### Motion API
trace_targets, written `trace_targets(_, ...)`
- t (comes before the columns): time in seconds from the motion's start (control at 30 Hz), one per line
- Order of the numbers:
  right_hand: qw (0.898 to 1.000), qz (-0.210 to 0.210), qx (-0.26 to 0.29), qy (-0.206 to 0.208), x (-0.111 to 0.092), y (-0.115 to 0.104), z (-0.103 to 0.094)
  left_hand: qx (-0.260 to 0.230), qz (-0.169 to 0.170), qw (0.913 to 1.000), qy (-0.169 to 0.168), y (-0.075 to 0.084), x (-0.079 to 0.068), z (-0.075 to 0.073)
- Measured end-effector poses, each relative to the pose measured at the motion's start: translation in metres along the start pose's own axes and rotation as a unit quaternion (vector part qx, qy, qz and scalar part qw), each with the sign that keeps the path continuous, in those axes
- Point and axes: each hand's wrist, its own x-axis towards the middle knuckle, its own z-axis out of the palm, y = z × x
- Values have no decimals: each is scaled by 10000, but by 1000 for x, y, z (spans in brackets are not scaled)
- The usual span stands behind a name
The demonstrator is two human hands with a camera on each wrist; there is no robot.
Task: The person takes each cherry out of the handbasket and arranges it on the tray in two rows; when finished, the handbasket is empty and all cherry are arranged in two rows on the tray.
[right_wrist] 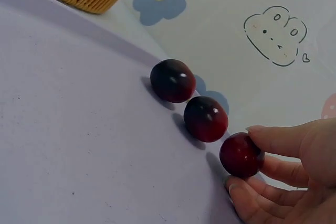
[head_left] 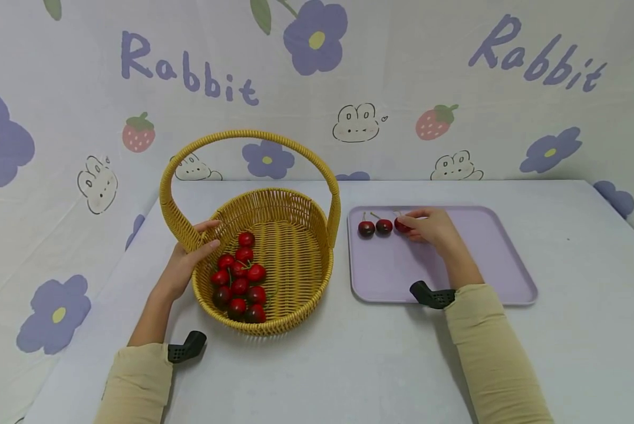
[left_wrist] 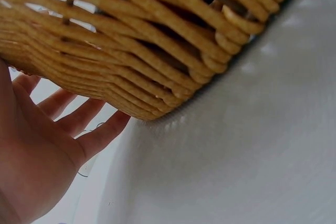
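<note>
My left hand (head_left: 180,266) grips the yellow woven basket (head_left: 296,277) at its left side, by the foot of the tall handle. In the left wrist view, its fingers reach along the outside of the wickerwork (left_wrist: 121,61). Several dark red cherries (head_left: 240,286) lie in the left part of the basket. Over on the lilac tray (head_left: 476,259), my right hand (head_left: 435,228) pinches a cherry (right_wrist: 241,155) between thumb and fingers, close to the back edge. Two other cherries, one (right_wrist: 206,119) beside it and one (right_wrist: 173,81) farther left, line up in a row with it.
Basket and tray stand side by side on a white-covered table (head_left: 306,377), with a narrow gap between them. The basket's handle (head_left: 250,135) arches high above its rim. Behind the table hangs a patterned cloth (head_left: 391,65) with flowers and rabbits.
</note>
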Motion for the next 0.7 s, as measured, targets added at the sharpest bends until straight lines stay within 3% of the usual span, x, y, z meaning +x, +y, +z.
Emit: trace_targets(0.7, 9986, 129, -503, 134, 1, -1, 4, 29, 18, 10000, -32, 0, 0, 1)
